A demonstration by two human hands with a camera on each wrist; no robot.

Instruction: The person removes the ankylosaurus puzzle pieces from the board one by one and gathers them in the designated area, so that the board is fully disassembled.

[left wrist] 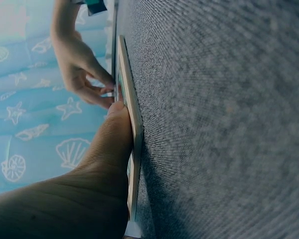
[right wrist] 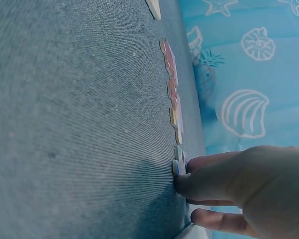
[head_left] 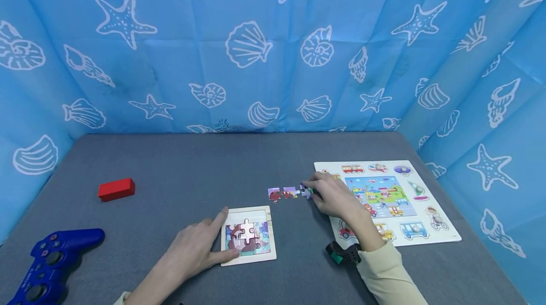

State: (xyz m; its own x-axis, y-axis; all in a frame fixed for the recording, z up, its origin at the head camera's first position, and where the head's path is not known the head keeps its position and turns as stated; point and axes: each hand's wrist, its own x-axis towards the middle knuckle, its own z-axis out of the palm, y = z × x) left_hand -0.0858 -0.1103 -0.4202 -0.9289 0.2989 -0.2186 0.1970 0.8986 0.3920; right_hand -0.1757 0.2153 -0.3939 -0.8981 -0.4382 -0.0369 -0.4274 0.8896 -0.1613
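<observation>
Left hand (head_left: 192, 248): thumb and forefinger spread, resting on the square pale-wood puzzle tray (head_left: 251, 260), interlocking jigsaw pieces (head_left: 258, 245) inside. Right hand (head_left: 333, 196): pinching a thin knobbed jigsaw piece (head_left: 305, 191); two flat printed pieces (head_left: 290, 192) just left of it. Smooth white vehicle puzzle board (head_left: 439, 239) right of that hand. Counter (head_left: 204, 167): grey, woven texture.

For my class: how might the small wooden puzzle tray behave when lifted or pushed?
The small wooden puzzle tray looks thin and straight-edged, so it would probably lift stiffly. Being flat and square-cornered, it should slide rather than roll. If tilted, its puzzle pieces might shift, as the tray's far strip is unfilled.
</observation>
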